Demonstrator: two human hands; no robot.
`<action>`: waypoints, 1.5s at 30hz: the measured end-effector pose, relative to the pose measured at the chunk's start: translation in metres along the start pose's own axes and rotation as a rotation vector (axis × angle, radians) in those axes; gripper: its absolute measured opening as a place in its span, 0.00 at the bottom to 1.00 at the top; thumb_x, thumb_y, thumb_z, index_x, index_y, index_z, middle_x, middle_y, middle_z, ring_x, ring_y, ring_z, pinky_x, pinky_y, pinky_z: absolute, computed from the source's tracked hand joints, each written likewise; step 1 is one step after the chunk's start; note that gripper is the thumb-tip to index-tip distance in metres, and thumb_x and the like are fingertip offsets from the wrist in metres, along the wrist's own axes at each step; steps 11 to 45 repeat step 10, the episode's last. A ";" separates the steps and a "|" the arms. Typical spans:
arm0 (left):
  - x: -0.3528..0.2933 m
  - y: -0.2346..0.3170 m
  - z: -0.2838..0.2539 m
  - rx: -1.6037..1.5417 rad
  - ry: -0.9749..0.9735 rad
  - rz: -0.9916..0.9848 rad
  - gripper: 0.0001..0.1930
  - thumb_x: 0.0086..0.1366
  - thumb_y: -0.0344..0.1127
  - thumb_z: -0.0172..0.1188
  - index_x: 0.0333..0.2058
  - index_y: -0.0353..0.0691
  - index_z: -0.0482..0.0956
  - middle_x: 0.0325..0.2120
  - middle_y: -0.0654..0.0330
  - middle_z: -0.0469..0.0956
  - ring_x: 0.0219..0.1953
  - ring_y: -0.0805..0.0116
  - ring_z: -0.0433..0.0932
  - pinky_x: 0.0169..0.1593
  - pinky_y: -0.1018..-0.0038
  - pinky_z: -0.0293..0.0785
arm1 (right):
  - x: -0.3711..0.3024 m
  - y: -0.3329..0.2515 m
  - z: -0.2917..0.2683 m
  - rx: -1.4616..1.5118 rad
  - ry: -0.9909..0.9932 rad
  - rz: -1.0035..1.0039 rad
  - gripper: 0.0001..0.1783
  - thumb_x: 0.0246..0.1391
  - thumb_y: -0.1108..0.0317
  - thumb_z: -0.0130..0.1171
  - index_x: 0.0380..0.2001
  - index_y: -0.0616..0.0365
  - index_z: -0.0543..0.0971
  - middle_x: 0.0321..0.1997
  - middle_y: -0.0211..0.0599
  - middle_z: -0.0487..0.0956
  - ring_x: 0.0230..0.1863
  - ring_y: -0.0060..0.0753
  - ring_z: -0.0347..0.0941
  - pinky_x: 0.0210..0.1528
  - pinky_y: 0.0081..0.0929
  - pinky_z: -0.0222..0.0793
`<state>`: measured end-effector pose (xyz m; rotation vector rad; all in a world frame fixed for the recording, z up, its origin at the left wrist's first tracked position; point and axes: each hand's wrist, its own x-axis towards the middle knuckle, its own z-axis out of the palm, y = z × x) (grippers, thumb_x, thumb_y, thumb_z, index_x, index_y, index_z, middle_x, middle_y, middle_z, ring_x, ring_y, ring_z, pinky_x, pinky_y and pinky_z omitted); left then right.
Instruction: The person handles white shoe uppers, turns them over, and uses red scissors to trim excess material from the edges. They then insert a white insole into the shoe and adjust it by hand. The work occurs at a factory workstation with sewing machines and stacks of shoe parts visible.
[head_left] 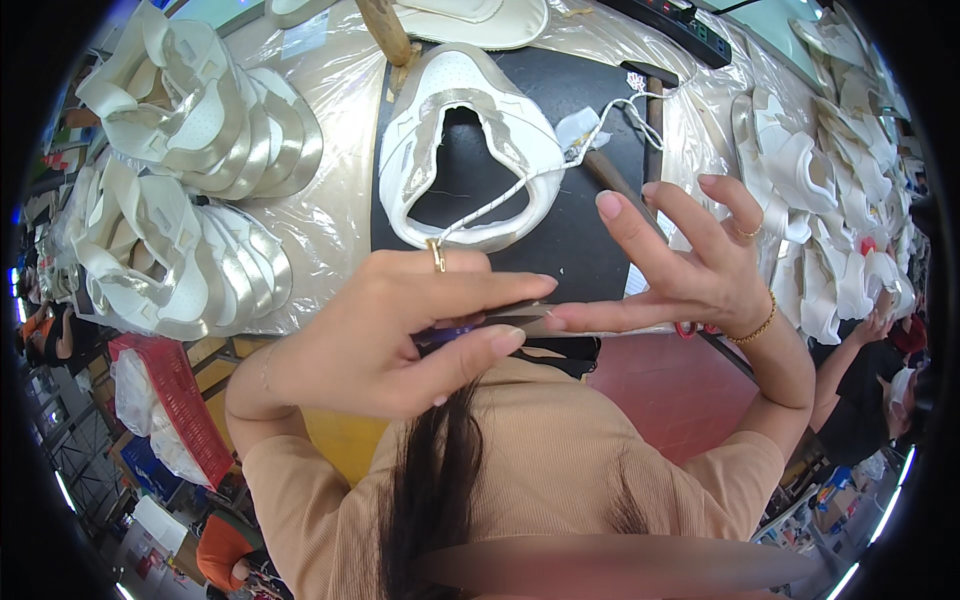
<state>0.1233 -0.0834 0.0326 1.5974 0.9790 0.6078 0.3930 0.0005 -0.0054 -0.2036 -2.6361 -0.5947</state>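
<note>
My left hand (395,315) is closed around small thread snips (512,318) with a purple handle, their metal blades pointing right between thumb and index finger. Fingers spread apart, my right hand (700,260) reaches its index fingertip to the blade tips; whether they touch, I cannot tell. Just beyond, a white and beige shoe upper (405,135) lies on a black mat (590,245). Across its opening runs a white cord (490,206), one end reaching the ringed finger of my left hand. Whether those fingers grip the cord is hidden.
Stacked shoe uppers (165,240) stand at the left, with more shoe pieces (800,170) at the right. A hammer (655,110), a wooden stick (385,30) and a power strip (670,30) lie around the mat. A red crate (180,410) sits lower left; a co-worker's arm (850,360) shows right.
</note>
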 end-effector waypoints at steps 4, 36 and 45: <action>0.006 -0.008 0.005 -0.010 0.101 0.061 0.11 0.58 0.29 0.65 0.40 0.34 0.81 0.25 0.58 0.76 0.25 0.68 0.75 0.28 0.75 0.69 | 0.001 -0.001 0.001 0.007 0.014 -0.001 0.38 0.42 0.26 0.58 0.59 0.07 0.62 0.54 0.26 0.71 0.41 0.33 0.70 0.49 0.42 0.58; 0.012 -0.018 0.011 -0.038 0.129 0.152 0.09 0.56 0.25 0.66 0.37 0.36 0.83 0.29 0.58 0.76 0.31 0.70 0.75 0.33 0.76 0.69 | 0.000 -0.005 0.001 0.027 0.004 0.011 0.38 0.43 0.27 0.59 0.60 0.04 0.60 0.54 0.26 0.71 0.41 0.32 0.70 0.48 0.42 0.58; 0.012 -0.018 0.011 -0.038 0.129 0.152 0.09 0.56 0.25 0.66 0.37 0.36 0.83 0.29 0.58 0.76 0.31 0.70 0.75 0.33 0.76 0.69 | 0.000 -0.005 0.001 0.027 0.004 0.011 0.38 0.43 0.27 0.59 0.60 0.04 0.60 0.54 0.26 0.71 0.41 0.32 0.70 0.48 0.42 0.58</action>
